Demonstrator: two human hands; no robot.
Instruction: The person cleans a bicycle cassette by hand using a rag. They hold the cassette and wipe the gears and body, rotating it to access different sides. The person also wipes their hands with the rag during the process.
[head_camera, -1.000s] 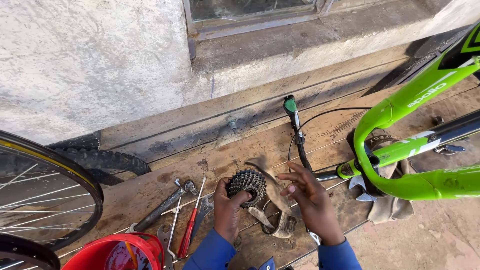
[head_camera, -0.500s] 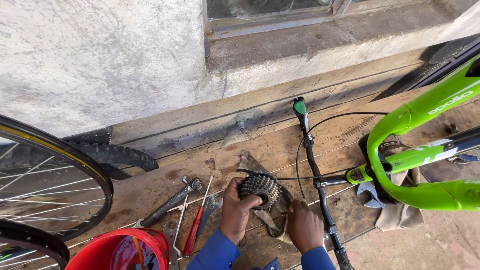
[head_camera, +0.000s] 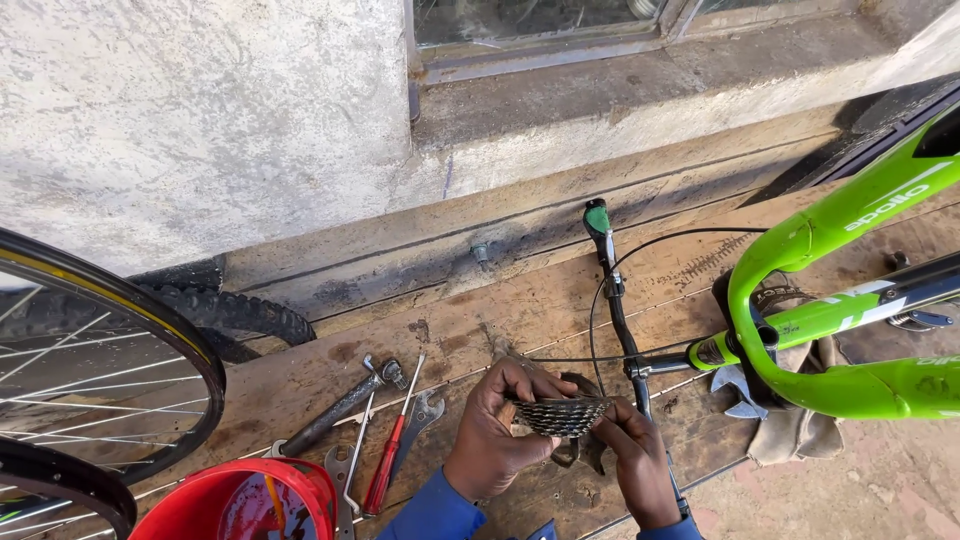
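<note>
I hold a dark, toothed bicycle gear cluster (head_camera: 558, 414) edge-on between both hands, low in the middle of the view. My left hand (head_camera: 497, 428) wraps its left side with the fingers curled over the top. My right hand (head_camera: 632, 452) pinches its right edge. A grimy rag (head_camera: 580, 450) lies on the wooden bench (head_camera: 470, 320) just beneath the cluster, mostly hidden by my hands.
A green bicycle frame (head_camera: 830, 300) lies at the right with its handlebar (head_camera: 610, 270) and cable across the bench. Spanners and a red screwdriver (head_camera: 392, 462) lie at the left. A red bucket (head_camera: 240, 500) and a spoked wheel (head_camera: 90, 380) fill the lower left.
The gear cluster has turned from face-up to edge-on. My right hand left the rag and took hold of the cluster's right side; both hands lifted slightly.
</note>
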